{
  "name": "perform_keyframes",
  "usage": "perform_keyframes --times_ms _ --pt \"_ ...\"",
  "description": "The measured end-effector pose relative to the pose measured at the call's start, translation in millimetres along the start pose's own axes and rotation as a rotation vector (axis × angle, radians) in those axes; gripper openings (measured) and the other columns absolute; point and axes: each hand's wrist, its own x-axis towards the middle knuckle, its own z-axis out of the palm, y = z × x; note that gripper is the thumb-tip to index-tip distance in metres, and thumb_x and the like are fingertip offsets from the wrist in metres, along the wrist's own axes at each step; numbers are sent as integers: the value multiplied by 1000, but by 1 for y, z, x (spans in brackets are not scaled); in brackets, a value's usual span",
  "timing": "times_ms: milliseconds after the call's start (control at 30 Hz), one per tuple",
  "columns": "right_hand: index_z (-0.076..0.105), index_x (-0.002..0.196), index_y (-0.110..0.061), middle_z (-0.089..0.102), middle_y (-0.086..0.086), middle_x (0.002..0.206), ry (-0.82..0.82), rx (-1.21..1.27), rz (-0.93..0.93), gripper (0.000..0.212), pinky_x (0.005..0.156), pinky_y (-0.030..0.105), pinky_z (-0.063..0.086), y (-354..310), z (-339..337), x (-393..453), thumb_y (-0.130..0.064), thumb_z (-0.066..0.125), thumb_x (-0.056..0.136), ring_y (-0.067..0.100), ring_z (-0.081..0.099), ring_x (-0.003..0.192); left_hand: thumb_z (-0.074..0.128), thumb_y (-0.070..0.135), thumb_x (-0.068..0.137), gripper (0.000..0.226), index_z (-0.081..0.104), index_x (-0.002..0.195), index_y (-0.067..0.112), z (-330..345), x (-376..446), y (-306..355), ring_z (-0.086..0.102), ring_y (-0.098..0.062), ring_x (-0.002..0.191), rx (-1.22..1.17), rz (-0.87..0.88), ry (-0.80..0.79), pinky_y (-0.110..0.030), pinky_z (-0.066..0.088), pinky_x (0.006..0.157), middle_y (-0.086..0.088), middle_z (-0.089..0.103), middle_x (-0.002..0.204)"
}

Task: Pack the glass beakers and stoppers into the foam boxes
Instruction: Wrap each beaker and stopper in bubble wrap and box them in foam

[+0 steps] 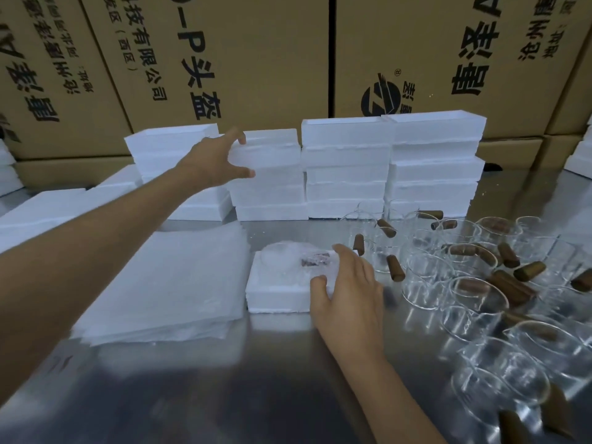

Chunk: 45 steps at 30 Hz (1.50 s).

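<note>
An open white foam box (275,293) lies on the steel table in the middle, with a wrapped glass beaker and a brown stopper (315,261) inside it. My right hand (349,290) grips the box's right front corner. My left hand (214,161) reaches far back and holds the top foam piece (269,149) of a stack, thumb under it and fingers over its upper edge. Several clear glass beakers (474,293) and brown stoppers (509,286) are scattered on the right.
Stacks of white foam boxes (346,174) line the back of the table (282,379). A pile of white foam sheets (169,283) lies left of the open box. Large printed cardboard cartons (256,59) stand behind everything.
</note>
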Motion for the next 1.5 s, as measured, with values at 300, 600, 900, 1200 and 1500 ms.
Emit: perform_keyframes --times_ms 300,600,900,1200,1500 --pt "42 143 -13 49 5 144 72 118 61 56 107 37 34 -2 -5 -1 -20 54 89 21 36 135 71 59 79 55 45 121 35 -17 -123 47 61 -27 86 -47 131 44 -34 44 68 -8 68 107" --pt "49 123 -31 56 -6 126 394 746 347 33 99 43 43 -8 -45 -5 -40 32 95 20 51 120 72 51 83 57 48 130 30 37 -179 77 52 -22 109 -108 270 -45 -34 43 93 9 57 119" --pt "47 120 -34 53 -10 126 138 685 313 23 93 31 42 -5 -38 -2 -37 53 98 5 56 106 67 53 85 61 52 136 25 51 -192 65 54 -24 116 -136 221 47 -28 39 96 2 59 130" --pt "56 117 -44 62 -18 112 88 732 335 38 84 26 44 -11 -46 -3 -47 40 83 -15 54 87 60 44 94 65 30 152 41 49 -198 57 32 -25 143 -27 238 11 -37 32 112 0 35 157" --pt "53 107 -31 60 -17 100 125 556 393 37 66 16 34 -4 -43 -1 -54 43 79 -9 54 80 60 39 96 62 30 150 46 53 -201 46 26 -16 147 -114 275 -73 -23 22 113 5 28 161"
